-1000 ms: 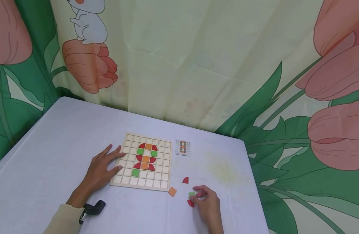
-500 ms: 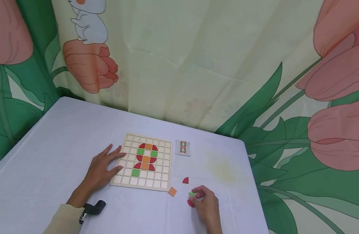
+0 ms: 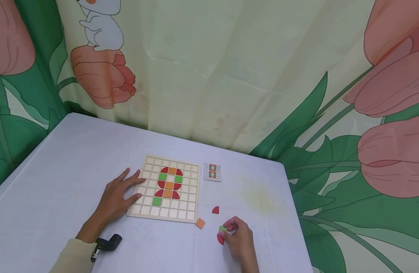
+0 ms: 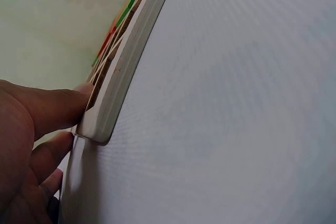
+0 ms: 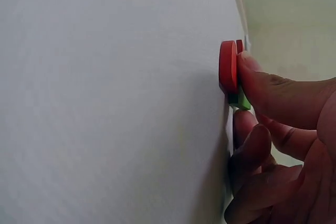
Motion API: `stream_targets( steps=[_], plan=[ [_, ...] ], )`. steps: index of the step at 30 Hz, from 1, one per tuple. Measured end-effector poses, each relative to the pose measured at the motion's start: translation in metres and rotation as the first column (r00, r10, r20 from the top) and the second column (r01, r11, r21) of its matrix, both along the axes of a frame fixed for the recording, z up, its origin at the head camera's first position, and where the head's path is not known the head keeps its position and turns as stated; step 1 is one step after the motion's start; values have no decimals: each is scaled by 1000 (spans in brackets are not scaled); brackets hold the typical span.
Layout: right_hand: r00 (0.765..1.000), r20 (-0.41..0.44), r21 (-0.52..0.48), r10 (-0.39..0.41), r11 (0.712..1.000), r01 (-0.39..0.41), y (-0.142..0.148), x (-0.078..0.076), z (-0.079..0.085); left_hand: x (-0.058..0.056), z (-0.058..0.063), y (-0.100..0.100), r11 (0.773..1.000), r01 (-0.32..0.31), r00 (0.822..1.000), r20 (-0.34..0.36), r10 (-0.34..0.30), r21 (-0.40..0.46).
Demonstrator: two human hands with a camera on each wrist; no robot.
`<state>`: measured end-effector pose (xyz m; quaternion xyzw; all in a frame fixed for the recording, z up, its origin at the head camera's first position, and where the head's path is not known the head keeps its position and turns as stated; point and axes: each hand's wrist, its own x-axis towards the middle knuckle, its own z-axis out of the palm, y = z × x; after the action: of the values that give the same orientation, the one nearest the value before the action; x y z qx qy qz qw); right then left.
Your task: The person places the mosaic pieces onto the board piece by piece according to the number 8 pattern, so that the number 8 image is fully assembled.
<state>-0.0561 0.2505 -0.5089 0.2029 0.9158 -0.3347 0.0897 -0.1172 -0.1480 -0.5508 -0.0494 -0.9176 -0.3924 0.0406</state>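
Note:
My left hand (image 3: 115, 199) rests at the left edge of a wooden grid board (image 3: 161, 219), its fingers spread and its thumb on the rim. Red, green and orange tiles form a pattern on the board; its lowest left tile is a green square (image 3: 156, 201). To the right, my right hand (image 3: 239, 239) pinches a loose green square tile (image 3: 223, 229) between thumb and fingers. A red quarter-circle tile (image 3: 220, 239) lies against the green one, near the thumb. The right wrist view shows this red tile (image 5: 228, 66) on its near side, partly covering the green tile (image 5: 243, 101).
An orange square tile (image 3: 200, 223) lies by the board's lower right corner. Another red quarter-circle tile (image 3: 215, 210) lies farther back. A small pattern card (image 3: 212, 172) is right of the board. White cloth (image 3: 264, 235) covers the table, with a printed curtain (image 3: 230, 76) behind.
The right fingers have closed in on the green tile, which has turned and shifted slightly. The red tile beside it has slid a little towards the near side. The left hand stays on the board.

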Motion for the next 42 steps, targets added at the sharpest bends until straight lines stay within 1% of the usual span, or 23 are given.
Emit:
stream_targets(
  steps=[3,8,15,17,22,25,30,32,37,40,42],
  plan=[
    [1000,-2,-13,3,1000,-4,-2,0,0,0,0,0,1000,-1,1000,-1,1,-3],
    [1000,-19,-67,21,998,-23,-2,0,-1,0,-1,0,1000,-4,1000,-2,4,-3],
    [992,-68,-144,111,982,-119,-3,2,2,0,-2,0,1000,-6,1000,3,6,-1],
    [990,-68,-158,124,978,-133,-7,1,4,0,-2,0,1000,-6,1000,-1,6,-3],
    [990,-83,-206,112,970,-127,-20,-4,9,-1,-3,0,1000,-6,1000,-11,6,-5],
    [987,-109,-262,114,955,-139,-27,-8,11,-1,-4,0,1000,-6,1000,-14,6,-7],
    [974,-174,-384,144,901,-202,-40,-16,11,-1,-5,0,1000,-9,1000,-24,8,-9],
    [972,-183,-425,147,880,-213,-46,-18,13,-1,-6,0,1000,-8,1000,-24,8,-8],
    [975,-165,-470,147,858,-208,-67,-23,14,-1,-4,0,1000,-7,1000,-22,7,-5],
    [975,-167,-477,148,853,-212,-79,-25,12,-1,-3,0,1000,-8,1000,-22,8,-6],
    [973,-177,-469,148,856,-216,-87,-27,10,-1,-4,0,1000,-9,1000,-20,9,-7]
  ],
)
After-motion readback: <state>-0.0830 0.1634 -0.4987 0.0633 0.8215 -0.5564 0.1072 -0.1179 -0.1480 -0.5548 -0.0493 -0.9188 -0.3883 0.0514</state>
